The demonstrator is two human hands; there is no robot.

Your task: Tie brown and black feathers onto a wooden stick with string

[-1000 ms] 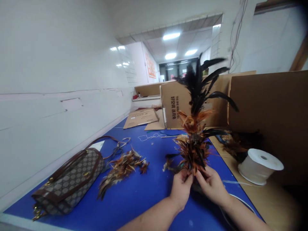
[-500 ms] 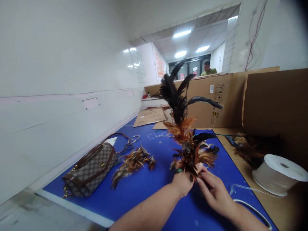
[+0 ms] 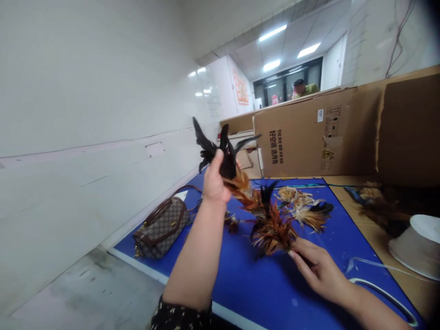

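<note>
A feather duster (image 3: 273,231) with black feathers at its top and orange-brown ones lower down slants across the view above the blue table (image 3: 240,284). My left hand (image 3: 216,178) is closed around its upper part, just below the black tips. At the lower end, the fingertips of my right hand (image 3: 318,266) pinch its base. Loose tan and brown feathers (image 3: 311,213) lie on the table behind the duster. More loose feathers (image 3: 232,223) show beside my left forearm, which partly hides them.
A brown patterned handbag (image 3: 163,229) stands on the left by the wall. To the right are a white spool (image 3: 417,247) with a clear strip and dark feathers (image 3: 378,206). Large cardboard (image 3: 299,137) stands along the back. Beyond it is a person (image 3: 305,88).
My left hand has moved from the duster's base up to its upper feathers. The duster has tipped from upright to leaning left. My right hand stays at the base; the view has shifted.
</note>
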